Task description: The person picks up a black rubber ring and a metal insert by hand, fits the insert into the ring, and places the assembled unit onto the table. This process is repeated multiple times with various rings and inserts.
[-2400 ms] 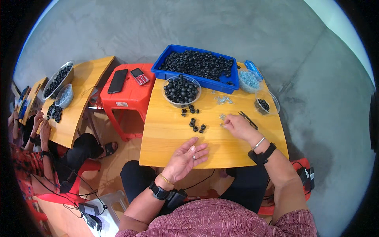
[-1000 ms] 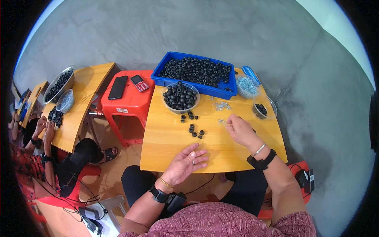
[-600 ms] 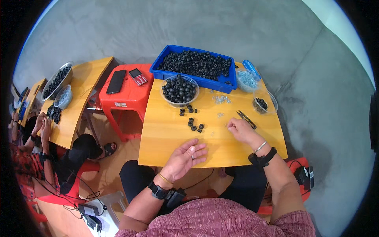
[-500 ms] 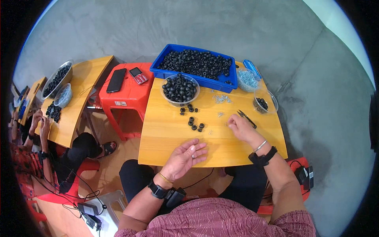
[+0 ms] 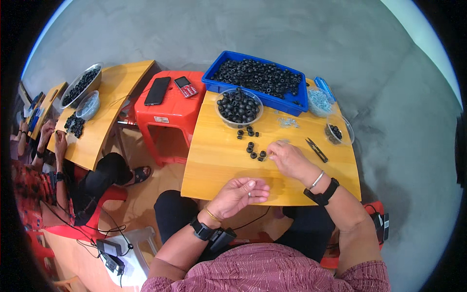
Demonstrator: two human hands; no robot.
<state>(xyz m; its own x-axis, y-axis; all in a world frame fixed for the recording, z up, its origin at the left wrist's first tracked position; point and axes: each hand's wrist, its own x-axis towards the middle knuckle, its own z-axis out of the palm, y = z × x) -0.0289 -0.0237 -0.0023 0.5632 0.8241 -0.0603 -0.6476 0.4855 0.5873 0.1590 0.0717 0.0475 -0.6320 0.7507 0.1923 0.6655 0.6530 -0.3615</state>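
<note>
Over the near edge of the yellow table (image 5: 219,170), my left hand (image 5: 241,195) is turned palm up, its fingers stretched and loosely bent. Nothing plainly shows in it. My right hand (image 5: 290,159) reaches down to the tabletop with its fingertips drawn together beside a small black round part (image 5: 263,154). Whatever those fingertips pinch is hidden. Several more loose black round parts (image 5: 250,145) lie just left of it. Farther back, a clear bowl (image 5: 221,118) heaped with black round parts stands against a blue tray (image 5: 302,103) full of black rings.
Black snips (image 5: 317,150) lie right of my right hand. Small silvery pieces (image 5: 288,122) are scattered behind it. Tubs of bluish bits (image 5: 320,102) and black parts (image 5: 334,132) stand at the right. A red stool (image 5: 168,109) holds two phones. Another person (image 5: 46,185) works at the left.
My right hand has moved left, from beside the snips to the loose black parts. My left hand stays near the table edge. The whole view has shifted slightly.
</note>
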